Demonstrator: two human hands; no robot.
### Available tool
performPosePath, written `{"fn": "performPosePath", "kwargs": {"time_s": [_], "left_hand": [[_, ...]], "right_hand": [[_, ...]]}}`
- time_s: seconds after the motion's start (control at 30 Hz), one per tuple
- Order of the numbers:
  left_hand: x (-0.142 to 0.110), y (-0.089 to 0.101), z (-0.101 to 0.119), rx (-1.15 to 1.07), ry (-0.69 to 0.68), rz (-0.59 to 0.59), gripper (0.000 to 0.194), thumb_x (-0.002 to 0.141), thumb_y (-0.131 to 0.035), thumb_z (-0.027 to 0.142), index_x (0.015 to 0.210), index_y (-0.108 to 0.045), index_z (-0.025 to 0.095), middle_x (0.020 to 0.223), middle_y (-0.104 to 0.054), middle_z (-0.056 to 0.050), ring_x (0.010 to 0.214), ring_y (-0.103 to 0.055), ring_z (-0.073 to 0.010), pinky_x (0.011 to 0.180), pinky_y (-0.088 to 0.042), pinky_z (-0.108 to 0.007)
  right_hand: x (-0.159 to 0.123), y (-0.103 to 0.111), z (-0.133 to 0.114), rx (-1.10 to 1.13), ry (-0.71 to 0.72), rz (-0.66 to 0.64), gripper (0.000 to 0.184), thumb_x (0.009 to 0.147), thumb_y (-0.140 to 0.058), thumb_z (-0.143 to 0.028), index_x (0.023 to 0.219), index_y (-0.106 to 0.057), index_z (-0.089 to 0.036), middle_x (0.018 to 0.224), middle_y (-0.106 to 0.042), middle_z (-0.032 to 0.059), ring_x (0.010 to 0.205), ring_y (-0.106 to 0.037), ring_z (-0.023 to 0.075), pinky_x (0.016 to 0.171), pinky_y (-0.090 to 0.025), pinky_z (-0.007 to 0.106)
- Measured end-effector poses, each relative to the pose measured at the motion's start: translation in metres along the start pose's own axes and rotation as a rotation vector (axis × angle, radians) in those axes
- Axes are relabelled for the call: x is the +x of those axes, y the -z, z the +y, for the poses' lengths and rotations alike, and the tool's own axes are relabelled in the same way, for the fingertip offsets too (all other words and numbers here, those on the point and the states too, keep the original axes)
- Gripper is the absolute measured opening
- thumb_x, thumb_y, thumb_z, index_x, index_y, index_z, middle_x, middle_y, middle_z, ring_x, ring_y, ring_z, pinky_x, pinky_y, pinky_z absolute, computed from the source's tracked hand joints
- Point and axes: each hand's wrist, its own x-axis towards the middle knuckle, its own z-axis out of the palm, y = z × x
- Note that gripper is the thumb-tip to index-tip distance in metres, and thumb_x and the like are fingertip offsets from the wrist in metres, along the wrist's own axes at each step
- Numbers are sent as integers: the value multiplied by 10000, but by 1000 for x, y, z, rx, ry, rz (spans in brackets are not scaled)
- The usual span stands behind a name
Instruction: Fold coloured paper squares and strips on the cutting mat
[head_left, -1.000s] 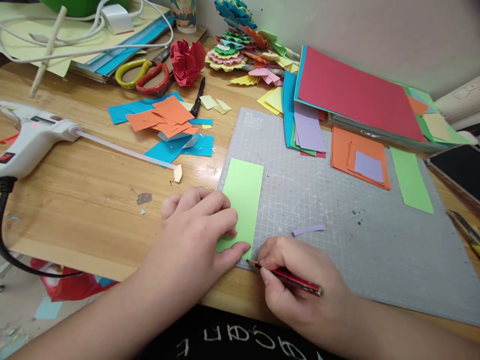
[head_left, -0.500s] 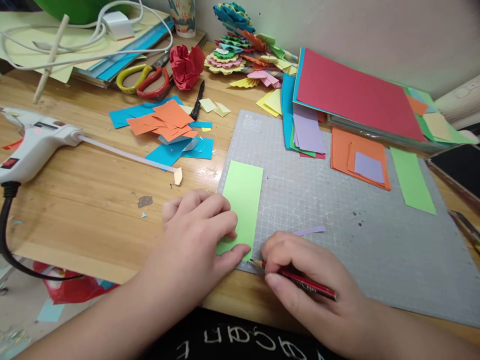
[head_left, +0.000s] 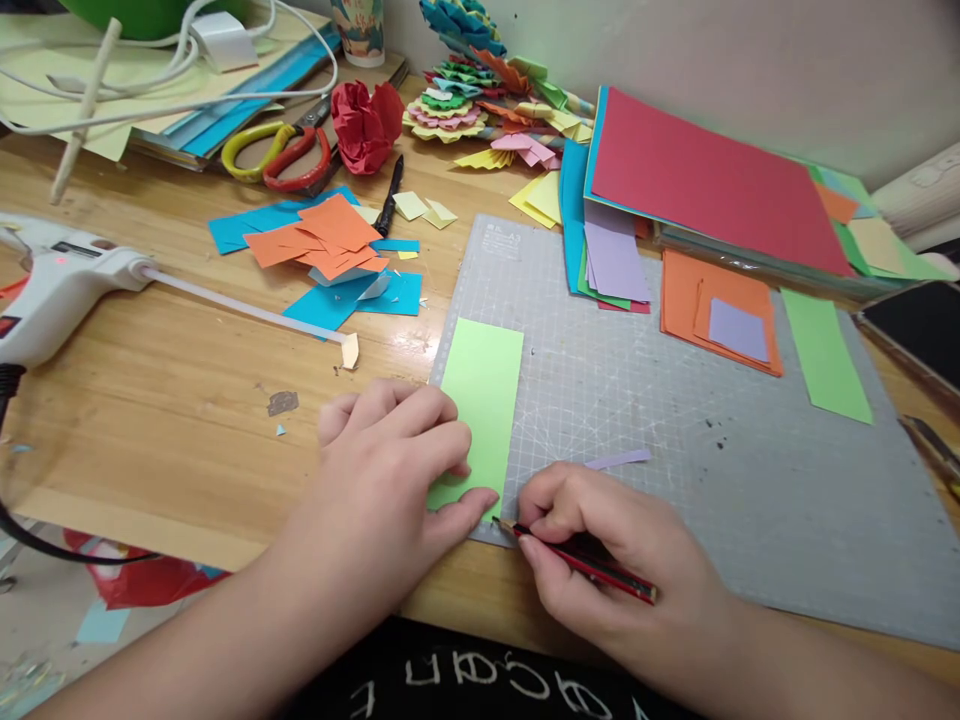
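A light green paper strip [head_left: 484, 400] lies lengthwise on the left edge of the grey cutting mat [head_left: 637, 400]. My left hand [head_left: 397, 460] holds it down, fingers curled on its lower left part and thumb close to the bottom right corner. Some of the paper is hidden beneath those fingers. In my right hand [head_left: 607, 560] is a red and black pencil [head_left: 600, 567], gripped near its sharpened end. The pencil's tip points left at the paper's bottom right corner; whether it touches the paper or the mat I cannot tell. A thin purple paper strip [head_left: 619, 459] lies just beyond my right hand.
A white glue gun [head_left: 64, 285] with a glue stick lies at left. Beyond are paper scraps [head_left: 322, 245], scissors [head_left: 281, 155] and a crumpled red paper flower [head_left: 366, 127]. A red sheet [head_left: 712, 180] tops a stack at the back; orange paper [head_left: 679, 295] lies on the mat.
The pencil has shifted slightly left with my right hand, its tip now nearer the bottom edge of the green paper. My left hand keeps its place on the paper. The view has moved slightly.
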Motion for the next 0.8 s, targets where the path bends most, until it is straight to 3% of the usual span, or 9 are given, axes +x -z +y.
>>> {"fn": "performPosePath", "kwargs": {"time_s": [0.8], "left_hand": [[2,0,1,9,22,-17,220,777,-640,328,638,-526,201,839,-601,-3,882,-471,-244,717,-247,-398]], "right_hand": [[1,1,0,26,25,-19,235,756,-496,-19,696,-376,-212,745,-521,-19,643,-497,95,578,-408,230]]}}
